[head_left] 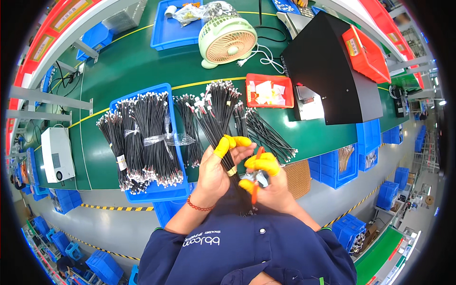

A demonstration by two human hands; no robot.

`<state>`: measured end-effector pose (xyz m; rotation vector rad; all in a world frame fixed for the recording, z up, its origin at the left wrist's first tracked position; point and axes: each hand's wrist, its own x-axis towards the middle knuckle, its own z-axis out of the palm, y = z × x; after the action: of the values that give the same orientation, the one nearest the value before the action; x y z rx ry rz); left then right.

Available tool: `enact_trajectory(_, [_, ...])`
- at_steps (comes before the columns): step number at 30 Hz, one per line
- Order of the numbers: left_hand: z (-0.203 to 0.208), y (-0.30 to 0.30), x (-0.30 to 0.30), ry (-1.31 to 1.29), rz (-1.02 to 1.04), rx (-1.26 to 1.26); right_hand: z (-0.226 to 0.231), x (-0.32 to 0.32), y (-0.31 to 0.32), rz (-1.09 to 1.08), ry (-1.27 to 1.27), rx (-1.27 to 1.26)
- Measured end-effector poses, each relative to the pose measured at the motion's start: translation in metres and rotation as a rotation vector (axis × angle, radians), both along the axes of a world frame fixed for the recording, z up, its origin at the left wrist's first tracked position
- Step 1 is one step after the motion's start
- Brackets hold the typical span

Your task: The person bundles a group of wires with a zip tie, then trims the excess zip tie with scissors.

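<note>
My left hand [216, 168], with yellow finger cots on some fingers, is closed round a bundle of black cables [216, 126] with small white connectors. The bundle slants over the table's near edge towards my chest. A yellowish band [232, 171] circles it just below my fingers. Close beside it, my right hand [268, 180], also in yellow finger cots, grips an orange-handled tool [255, 194]; blur hides its exact kind. Something silvery shows between my right fingers, too smeared to name. More cables [187, 137] lie on the table left of the held bundle, and others [268, 133] to the right.
Thick cable bundles [152, 128] fill a blue tray [172, 190] at the left. Beyond stand a green fan [228, 40], a red bin [270, 105] of white and yellow pieces, and a black box-shaped machine [327, 71] carrying another red bin [368, 54]. A white device [57, 154] sits far left.
</note>
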<state>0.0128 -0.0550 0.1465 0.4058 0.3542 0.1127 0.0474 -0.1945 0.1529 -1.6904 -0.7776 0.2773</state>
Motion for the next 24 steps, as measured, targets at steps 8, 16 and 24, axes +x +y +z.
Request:
enact_trajectory(8, [-0.002,-0.008,0.002,0.097,0.047,0.169,-0.013,-0.005,0.014,-0.072,-0.15,-0.045])
enact_trajectory(16, [-0.012,0.007,-0.002,-0.312,-0.106,0.243,-0.007,0.014,0.02,-0.056,0.855,0.311])
enact_trajectory(24, [0.004,0.05,-0.023,-0.208,0.059,-0.112,-0.094,0.068,-0.023,-0.493,0.479,0.199])
